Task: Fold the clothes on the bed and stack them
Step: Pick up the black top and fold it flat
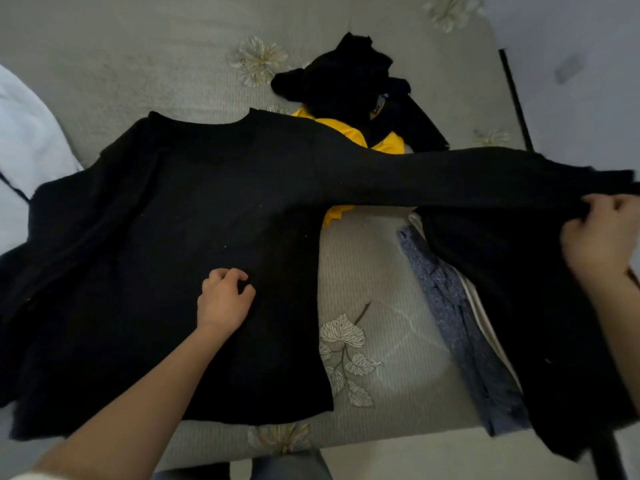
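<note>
The black sweater [194, 220] lies spread flat on the bed [381, 271], toward its near left corner. It looks soft, limp and light, and is best taken at the cuffs or hem. The right hand [602, 237] grips its sleeve end, stretched toward the right edge. The left hand [225, 296] rests curled on the body; I cannot tell whether it pinches cloth.

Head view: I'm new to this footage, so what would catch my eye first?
A black sweater lies spread across the bed, its sleeve stretched rightward by the right hand; the left hand rests on its front. Behind, a yellow garment peeks from under a crumpled black pile.
</note>
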Demonstrator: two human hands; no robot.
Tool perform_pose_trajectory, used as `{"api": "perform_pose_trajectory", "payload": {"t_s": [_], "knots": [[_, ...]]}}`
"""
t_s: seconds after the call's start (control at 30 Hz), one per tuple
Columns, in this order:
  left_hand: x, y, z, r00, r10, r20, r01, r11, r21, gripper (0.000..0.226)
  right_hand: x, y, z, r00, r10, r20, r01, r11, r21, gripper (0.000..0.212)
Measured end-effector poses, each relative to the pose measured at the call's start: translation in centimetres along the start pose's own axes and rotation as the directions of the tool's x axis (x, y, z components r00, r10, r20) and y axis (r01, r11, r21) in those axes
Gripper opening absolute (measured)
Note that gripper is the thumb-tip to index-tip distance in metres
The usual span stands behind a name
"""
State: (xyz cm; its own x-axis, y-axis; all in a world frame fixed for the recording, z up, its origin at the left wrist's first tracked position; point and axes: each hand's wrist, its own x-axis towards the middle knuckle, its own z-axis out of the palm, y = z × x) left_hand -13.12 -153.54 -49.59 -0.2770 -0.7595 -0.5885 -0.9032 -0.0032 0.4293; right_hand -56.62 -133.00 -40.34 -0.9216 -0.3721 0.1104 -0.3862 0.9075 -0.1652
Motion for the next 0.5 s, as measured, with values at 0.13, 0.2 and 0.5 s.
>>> {"api": "perform_pose_trajectory", "payload": {"t_s": [0.13,0.2,0.5], "knots": [[0.1,-0.4,1.1,0.999,-0.008,0.051,0.007,1.000,0.030,0.034,-3.4,-0.9,2.4,0.941,0.181,0.287,-0.174,0.983,-0.049,0.053],[0.3,-1.1,1.2,0.997,-0.027,0.068,0.024,0.998,0.051,0.034,-4.2,-1.0,4.1,0.935,0.261,0.242,-0.273,0.962,0.017,0.051],[1.5,-2.6,1.2,0.988,-0.126,0.091,0.122,0.991,0.051,0.035,-2.3,-4.0,4.7,0.752,0.631,0.188,-0.630,0.606,0.486,0.044]]}}
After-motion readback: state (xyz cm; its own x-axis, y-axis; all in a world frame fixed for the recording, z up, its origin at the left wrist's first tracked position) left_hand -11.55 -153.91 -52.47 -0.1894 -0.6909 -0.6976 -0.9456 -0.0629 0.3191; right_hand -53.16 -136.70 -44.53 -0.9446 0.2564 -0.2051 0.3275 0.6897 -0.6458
